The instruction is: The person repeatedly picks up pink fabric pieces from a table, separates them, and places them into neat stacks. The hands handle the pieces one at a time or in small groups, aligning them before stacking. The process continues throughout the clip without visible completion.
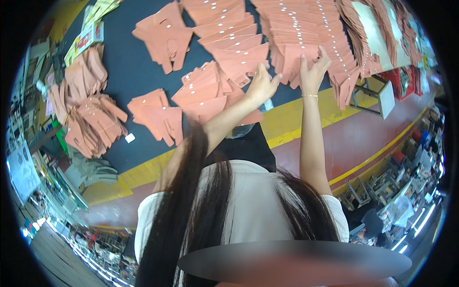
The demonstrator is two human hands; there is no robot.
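Observation:
My right hand (315, 71) lies at the near end of a long overlapping row of flat salmon-pink cut pieces (296, 52). Its thumb and fingers are apart, with the fingertips touching or just over the end piece. Left of it, my left hand (263, 86) hovers beside another fanned row of the same pieces (241, 60). The fingers there are loosely bent and spread, and I see nothing held in them. Small white labels dot both rows. Whether the pieces are leather or cloth, I cannot tell.
More pink pieces are fanned in a lower pile (203, 91), two left piles (165, 38) (160, 115) and bundles (91, 119) at the dark table's left edge. A white label (130, 137) lies nearby. To the right stands a stool (382, 98) beside red crates (406, 81).

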